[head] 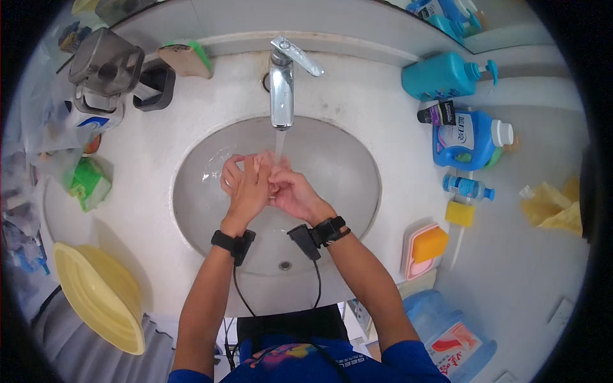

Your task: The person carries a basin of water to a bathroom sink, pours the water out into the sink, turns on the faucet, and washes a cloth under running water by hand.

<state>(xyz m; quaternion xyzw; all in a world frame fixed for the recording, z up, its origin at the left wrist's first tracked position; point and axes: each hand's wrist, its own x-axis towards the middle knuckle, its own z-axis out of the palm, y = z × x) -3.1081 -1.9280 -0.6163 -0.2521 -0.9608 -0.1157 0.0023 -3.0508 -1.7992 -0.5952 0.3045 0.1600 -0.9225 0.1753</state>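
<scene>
Water runs from a chrome tap (281, 91) onto a soft-looking pink item (266, 160), maybe a wet cloth; splashes and my fingers blur its shape. My left hand (246, 184) lies over its left side with the fingers bent around it. From the right, my right hand (297, 194) grips its near side, thumb and fingers close together. Both hands are over the white oval basin (335, 230), just below the tap's spout. A black strap with a small wired device sits on each wrist.
Left of the basin stand a yellow plastic basin (96, 297), a green-and-white packet (90, 184), a scrubbing brush (187, 60) and a grey translucent container (105, 62). On the right are a teal pump bottle (438, 76), a blue detergent bottle (464, 143) and an orange soap bar (430, 244) in a pink dish.
</scene>
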